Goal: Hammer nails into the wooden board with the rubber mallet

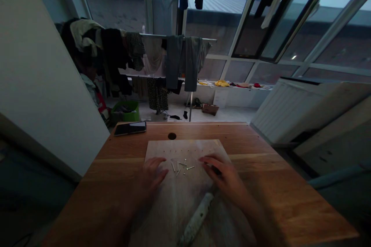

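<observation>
Several thin silvery nails (177, 165) lie scattered on a pale wooden board (179, 208), below a row of small dark holes or dots. My left hand (152, 175) rests at the board's left side, fingers apart, with nothing in it. On the right, my right hand (218, 173) is over the board with thumb and forefinger apart, nothing seen between them. A tool with a worn whitish handle (198, 218) lies slanting on the board below my right hand; its dark head is partly hidden in shadow.
The brown wooden table (116, 173) lies under the board. A phone (130, 128) is at its far left corner, near a round dark hole (172, 136). Beyond stand a rack of hanging clothes (174, 61), a green basket (126, 111) and windows. White panels flank the table.
</observation>
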`<action>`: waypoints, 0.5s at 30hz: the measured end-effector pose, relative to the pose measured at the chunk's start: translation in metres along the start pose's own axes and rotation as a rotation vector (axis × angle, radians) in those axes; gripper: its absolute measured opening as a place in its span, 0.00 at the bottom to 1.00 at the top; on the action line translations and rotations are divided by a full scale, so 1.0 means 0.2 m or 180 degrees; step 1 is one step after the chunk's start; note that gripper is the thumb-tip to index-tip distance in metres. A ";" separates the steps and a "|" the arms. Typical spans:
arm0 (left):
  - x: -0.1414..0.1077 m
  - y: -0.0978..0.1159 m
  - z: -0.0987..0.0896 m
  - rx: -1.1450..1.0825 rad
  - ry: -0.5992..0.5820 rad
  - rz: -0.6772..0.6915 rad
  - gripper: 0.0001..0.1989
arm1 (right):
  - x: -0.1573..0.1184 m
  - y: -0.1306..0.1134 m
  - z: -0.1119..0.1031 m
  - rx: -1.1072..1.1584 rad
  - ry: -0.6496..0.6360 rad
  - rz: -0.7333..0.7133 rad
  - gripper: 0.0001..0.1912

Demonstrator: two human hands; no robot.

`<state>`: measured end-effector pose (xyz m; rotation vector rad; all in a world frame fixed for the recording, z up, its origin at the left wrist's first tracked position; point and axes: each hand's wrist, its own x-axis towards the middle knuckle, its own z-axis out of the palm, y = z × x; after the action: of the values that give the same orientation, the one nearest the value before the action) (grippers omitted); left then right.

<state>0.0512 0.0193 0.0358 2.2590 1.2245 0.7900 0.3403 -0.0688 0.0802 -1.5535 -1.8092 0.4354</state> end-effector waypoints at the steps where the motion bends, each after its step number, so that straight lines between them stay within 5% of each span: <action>1: -0.07 -0.03 -0.01 0.0189 0.0092 -0.0043 0.17 | -0.10 0.05 -0.04 -0.0095 0.0354 0.0114 0.16; 4: -0.28 -0.10 -0.02 0.0724 0.0335 -0.0148 0.17 | -0.37 0.25 -0.11 -0.0751 0.1164 0.0824 0.20; 8: -0.45 -0.15 -0.02 0.0661 0.0415 -0.0259 0.19 | -0.54 0.40 -0.09 -0.0914 0.0766 0.1070 0.27; 12: -0.51 -0.12 -0.04 0.0433 0.0388 -0.0315 0.19 | -0.49 0.38 -0.12 -0.0677 0.0402 0.1437 0.31; 15: -0.51 -0.11 -0.09 0.0419 0.0377 -0.0462 0.19 | -0.43 0.33 -0.15 -0.0457 0.0174 0.1225 0.30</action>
<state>-0.0191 -0.0553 0.0070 2.2211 1.5174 0.8197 0.4117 -0.1425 0.0328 -2.0040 -1.5271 0.4421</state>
